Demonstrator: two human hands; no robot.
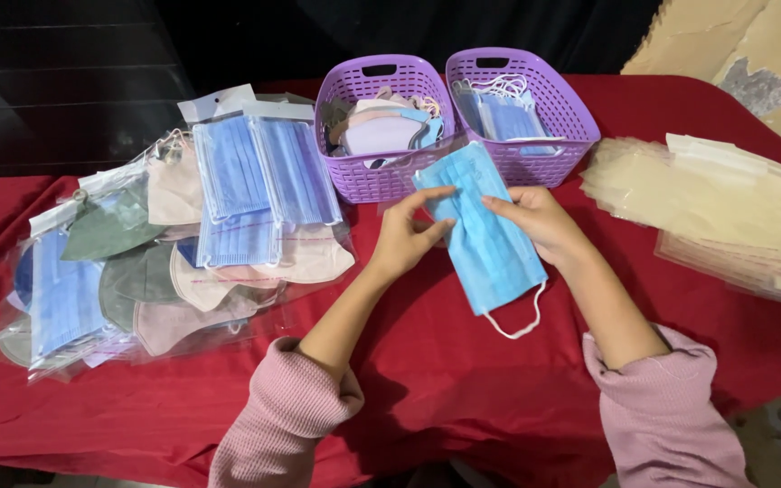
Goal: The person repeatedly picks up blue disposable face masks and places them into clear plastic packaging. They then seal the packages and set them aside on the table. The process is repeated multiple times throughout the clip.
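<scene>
Both my hands hold a blue pleated face mask (pixel 485 237) with white ear loops above the red tablecloth (pixel 463 380), just in front of two purple baskets. My left hand (pixel 406 237) pinches the mask's upper left edge. My right hand (pixel 540 220) grips its right side, fingers across the front. One white loop dangles below the mask. Pink sleeves cover both my forearms.
The left purple basket (pixel 354 176) holds pastel shaped masks; the right purple basket (pixel 567 113) holds blue masks. A pile of bagged masks (pixel 174 235) lies at the left. A stack of clear plastic bags (pixel 725 208) lies at the right.
</scene>
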